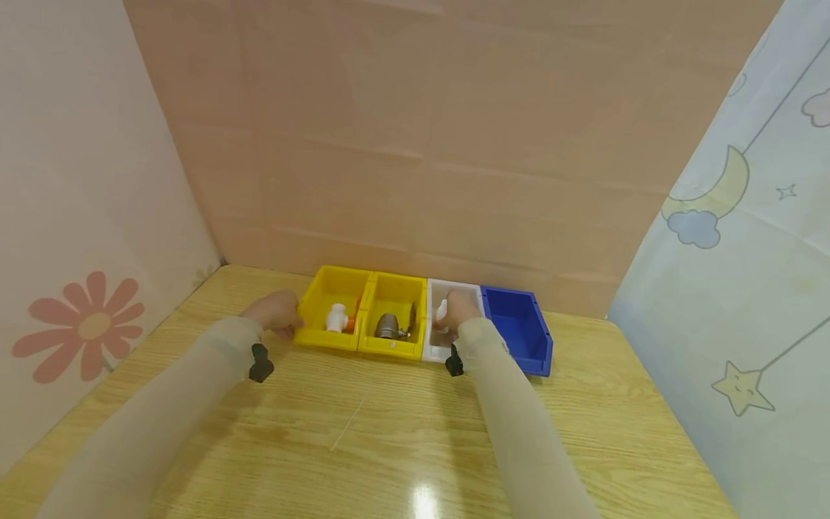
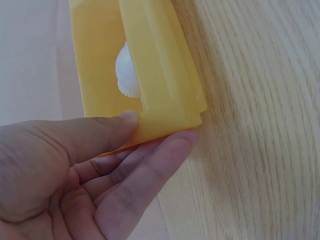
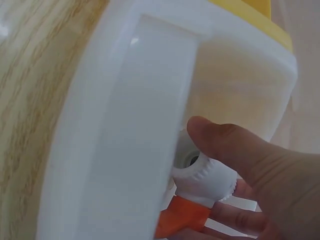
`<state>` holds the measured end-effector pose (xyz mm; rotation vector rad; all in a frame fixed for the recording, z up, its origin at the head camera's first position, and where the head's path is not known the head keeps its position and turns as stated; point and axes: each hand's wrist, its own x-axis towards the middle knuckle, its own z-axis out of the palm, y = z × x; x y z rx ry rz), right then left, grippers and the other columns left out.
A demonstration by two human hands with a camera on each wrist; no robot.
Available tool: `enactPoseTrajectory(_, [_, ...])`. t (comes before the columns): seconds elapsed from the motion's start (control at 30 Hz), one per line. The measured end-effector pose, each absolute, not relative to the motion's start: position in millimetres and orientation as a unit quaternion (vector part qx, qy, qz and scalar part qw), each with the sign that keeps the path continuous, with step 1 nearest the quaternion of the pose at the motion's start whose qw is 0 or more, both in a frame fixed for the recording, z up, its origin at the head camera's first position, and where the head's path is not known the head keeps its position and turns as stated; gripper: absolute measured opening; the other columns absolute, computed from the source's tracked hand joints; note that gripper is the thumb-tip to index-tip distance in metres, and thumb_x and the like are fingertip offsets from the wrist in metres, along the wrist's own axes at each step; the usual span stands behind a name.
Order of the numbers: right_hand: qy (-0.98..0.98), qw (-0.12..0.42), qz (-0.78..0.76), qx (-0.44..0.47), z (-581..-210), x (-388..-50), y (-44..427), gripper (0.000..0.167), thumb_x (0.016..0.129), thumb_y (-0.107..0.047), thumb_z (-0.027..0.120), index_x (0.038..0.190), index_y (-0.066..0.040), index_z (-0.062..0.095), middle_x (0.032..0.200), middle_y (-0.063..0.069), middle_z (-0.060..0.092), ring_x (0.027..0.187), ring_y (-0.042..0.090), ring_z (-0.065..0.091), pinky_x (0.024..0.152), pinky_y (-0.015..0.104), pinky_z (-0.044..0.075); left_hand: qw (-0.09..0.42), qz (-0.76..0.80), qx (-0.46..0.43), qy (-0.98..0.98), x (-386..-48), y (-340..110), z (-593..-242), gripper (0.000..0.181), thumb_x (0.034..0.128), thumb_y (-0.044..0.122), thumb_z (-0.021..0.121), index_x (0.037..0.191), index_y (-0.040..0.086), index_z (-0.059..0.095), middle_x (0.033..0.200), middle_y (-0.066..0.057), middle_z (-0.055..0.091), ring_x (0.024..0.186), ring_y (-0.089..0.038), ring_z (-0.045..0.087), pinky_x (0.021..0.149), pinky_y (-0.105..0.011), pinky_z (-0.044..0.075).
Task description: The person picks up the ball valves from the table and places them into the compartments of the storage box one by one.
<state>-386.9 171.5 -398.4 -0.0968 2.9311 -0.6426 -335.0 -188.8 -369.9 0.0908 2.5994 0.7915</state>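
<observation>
One white fitting [image 3: 202, 182] being grasped inside the white bin [image 1: 436, 353]

Inside the white bin, the white fitting is being grasped by the right hand [image 1: 460, 308]; in this grip the thumb is being laid on the white body, and fingers are being held at its other side, near an orange part [image 3: 184, 216]. Farthest left of the white bin, the outer yellow bin [image 1: 324, 339] is being pinched near its front corner by the left hand's [image 1: 275, 313] grip, the thumb being pressed on the rim. There, a white-and-orange piece [image 1: 336, 318] is being contained. Immediately left of the white bin, a grey metal piece [image 1: 387, 327] is being contained by the inner yellow bin [image 1: 408, 351]. Right of the white bin, the blue bin [image 1: 509, 310] is being supported, like the others, by the wooden surface [image 1: 389, 432].
</observation>
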Motion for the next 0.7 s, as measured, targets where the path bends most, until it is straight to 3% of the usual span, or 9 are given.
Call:
enactPoseTrajectory(0.33, [0.966, 0.096, -0.24, -0.026, -400, -387, 171, 0.043, 0.071, -0.008, 0.084, 0.104, -0.001, 0.057, 0.092, 0.011, 0.061, 0.07, 0.025, 0.061, 0.05, 0.027, 0.053, 0.206, 0.286, 0.032, 0.935, -333, -187, -370, 0.024, 0.0938, 0.005, 0.058, 0.111, -0.011, 0.056, 0.09, -0.018, 0.067, 0.076, -0.024, 0.07, 0.071, -0.033, 0.059])
enactPoseTrajectory(0.7, [0.967, 0.108, -0.231, -0.031, -403, -397, 171, 0.048, 0.071, -0.011, 0.085, 0.11, -0.001, 0.059, 0.097, 0.011, 0.063, 0.066, 0.023, 0.062, 0.051, 0.028, 0.054, 0.208, 0.288, 0.024, 0.934, -334, -187, -370, 0.025, 0.0941, 0.005, 0.058, 0.114, -0.011, 0.056, 0.092, -0.017, 0.067, 0.077, -0.022, 0.069, 0.074, -0.034, 0.059])
